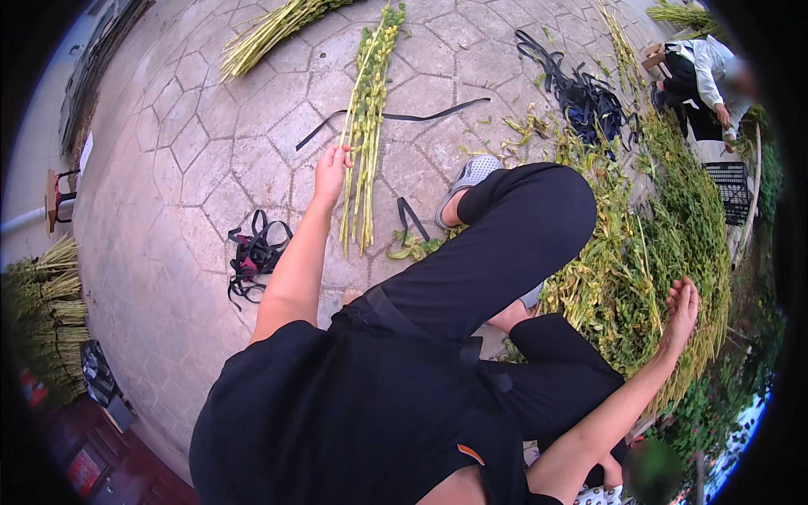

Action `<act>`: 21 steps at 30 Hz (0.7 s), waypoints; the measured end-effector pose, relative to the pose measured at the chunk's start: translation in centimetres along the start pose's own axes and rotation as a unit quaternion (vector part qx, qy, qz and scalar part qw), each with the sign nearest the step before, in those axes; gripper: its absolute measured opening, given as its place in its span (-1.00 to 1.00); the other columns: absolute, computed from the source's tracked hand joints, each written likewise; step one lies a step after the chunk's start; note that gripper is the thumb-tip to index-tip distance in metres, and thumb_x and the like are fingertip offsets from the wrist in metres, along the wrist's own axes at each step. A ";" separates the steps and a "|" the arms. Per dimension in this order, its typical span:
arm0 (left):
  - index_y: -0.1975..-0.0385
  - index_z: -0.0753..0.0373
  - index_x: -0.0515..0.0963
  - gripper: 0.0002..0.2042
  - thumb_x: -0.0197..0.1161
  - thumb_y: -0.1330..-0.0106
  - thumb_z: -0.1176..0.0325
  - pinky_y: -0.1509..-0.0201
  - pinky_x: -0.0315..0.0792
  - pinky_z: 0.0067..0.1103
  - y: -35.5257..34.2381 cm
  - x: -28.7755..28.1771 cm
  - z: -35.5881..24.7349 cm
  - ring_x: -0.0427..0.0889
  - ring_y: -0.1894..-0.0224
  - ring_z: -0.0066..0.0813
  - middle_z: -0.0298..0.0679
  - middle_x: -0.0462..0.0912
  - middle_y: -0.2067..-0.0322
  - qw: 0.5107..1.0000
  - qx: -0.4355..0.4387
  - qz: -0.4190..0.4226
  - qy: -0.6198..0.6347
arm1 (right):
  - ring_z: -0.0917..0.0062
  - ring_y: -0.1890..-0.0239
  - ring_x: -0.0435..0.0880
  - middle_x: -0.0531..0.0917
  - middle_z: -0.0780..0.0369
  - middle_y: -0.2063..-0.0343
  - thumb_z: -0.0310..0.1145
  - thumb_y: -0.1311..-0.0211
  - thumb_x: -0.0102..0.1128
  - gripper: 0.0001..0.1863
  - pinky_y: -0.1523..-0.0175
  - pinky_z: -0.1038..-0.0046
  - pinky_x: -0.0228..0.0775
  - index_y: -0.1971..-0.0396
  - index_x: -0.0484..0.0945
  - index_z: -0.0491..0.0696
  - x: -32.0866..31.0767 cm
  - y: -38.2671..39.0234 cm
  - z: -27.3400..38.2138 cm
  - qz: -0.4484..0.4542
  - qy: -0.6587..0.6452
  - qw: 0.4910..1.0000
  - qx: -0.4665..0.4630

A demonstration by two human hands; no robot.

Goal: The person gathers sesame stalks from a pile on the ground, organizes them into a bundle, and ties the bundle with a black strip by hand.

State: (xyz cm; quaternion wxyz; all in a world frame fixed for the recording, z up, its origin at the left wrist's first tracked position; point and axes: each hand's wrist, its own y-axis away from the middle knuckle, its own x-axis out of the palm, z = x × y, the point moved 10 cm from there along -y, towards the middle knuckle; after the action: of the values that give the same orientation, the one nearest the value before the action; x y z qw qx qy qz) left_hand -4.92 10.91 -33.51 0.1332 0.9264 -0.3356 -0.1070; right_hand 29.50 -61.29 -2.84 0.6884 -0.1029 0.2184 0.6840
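Observation:
My left hand [332, 175] is closed at the left edge of a small bunch of podded plant stalks [368, 126], with a thin stalk pinched in its fingers. The bunch lies on the paving, its bare stems toward me and its yellow-green pods away. A black strap [429, 114] runs crosswise beneath it. Far to the right, my right hand [683, 310] reaches over a big heap of leafy cut plants [619, 278]. Its fingers are loosely bent and somewhat apart, and I see nothing held in them.
Tangled black straps lie left of my arm [257, 257] and beyond my knee [589, 105]. A tied stalk bundle [278, 34] rests at the far side. At the right, a person [703, 76] sits near a black crate [730, 189]; another person [608, 484] is partly visible beside my right arm.

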 end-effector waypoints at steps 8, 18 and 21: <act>0.13 0.22 0.51 -0.81 -0.05 -0.47 0.34 0.41 0.28 -0.70 4.8 -1.2 15.3 0.39 0.53 -0.72 -0.41 0.50 0.57 0.979 -0.193 -0.044 -0.046 | 0.77 0.30 0.56 0.62 0.36 0.26 -0.21 -0.45 -0.01 -0.71 0.20 0.73 0.42 -0.01 0.51 -0.04 3.1 0.5 0.6 0.029 0.028 0.999 0.017; 0.06 0.27 0.57 -0.69 0.09 -0.21 0.38 -0.14 0.41 -0.32 3.9 -2.5 13.3 0.57 -0.03 -0.07 0.02 0.62 0.08 0.898 -0.198 -0.089 -0.383 | 0.74 0.25 0.57 0.63 0.34 0.23 -0.24 -0.45 -0.01 -0.71 0.13 0.67 0.45 -0.01 0.50 -0.05 5.0 0.7 0.6 0.076 0.034 0.996 0.040; 0.06 0.25 0.57 -0.68 0.05 -0.19 0.42 -0.15 0.40 -0.32 4.7 -3.7 12.2 0.56 -0.05 -0.07 0.02 0.61 0.07 0.878 -0.198 -0.124 -0.417 | 0.74 0.21 0.58 0.63 0.33 0.18 -0.23 -0.45 -0.02 -0.70 0.10 0.67 0.45 -0.03 0.50 -0.05 4.6 1.1 1.1 0.081 0.025 0.996 0.037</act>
State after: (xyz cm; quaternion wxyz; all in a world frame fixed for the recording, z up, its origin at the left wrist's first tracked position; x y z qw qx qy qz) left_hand -14.00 7.71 -43.12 0.1472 0.7840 -0.2144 -0.5636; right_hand 28.47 -56.64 -3.74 0.6283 -0.0770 0.2683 0.7261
